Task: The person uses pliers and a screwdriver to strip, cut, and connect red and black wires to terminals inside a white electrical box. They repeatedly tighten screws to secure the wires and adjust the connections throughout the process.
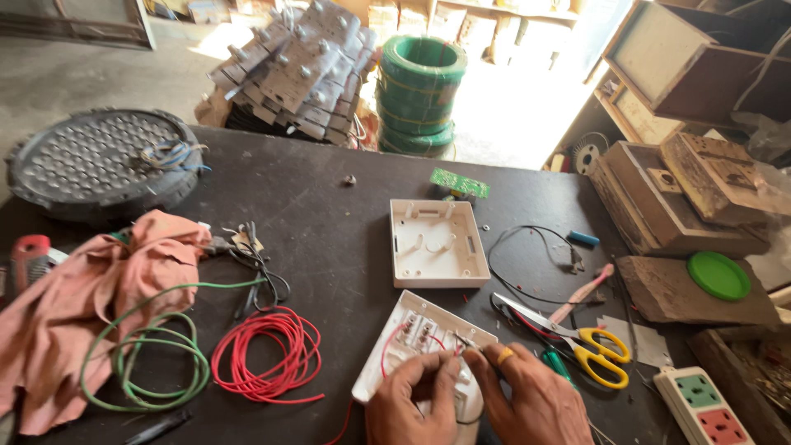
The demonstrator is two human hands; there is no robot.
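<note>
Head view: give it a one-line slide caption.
Both hands, left hand and right hand, work on a white switch plate wired in red, beside yellow-handled scissors and a red wire coil.

Both hands on white switch plate (pixel 412 334): left hand (pixel 412 404) steadies it, right hand (pixel 535 400) pinches red wire at terminals. Yellow-handled scissors (pixel 577 338) just right; red wire coil (pixel 268 354) left.

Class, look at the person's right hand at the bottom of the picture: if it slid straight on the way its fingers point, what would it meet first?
The right hand points up-left across the white switch plate it already touches. Beyond that, probably the empty white box; depth is uncertain.
</note>
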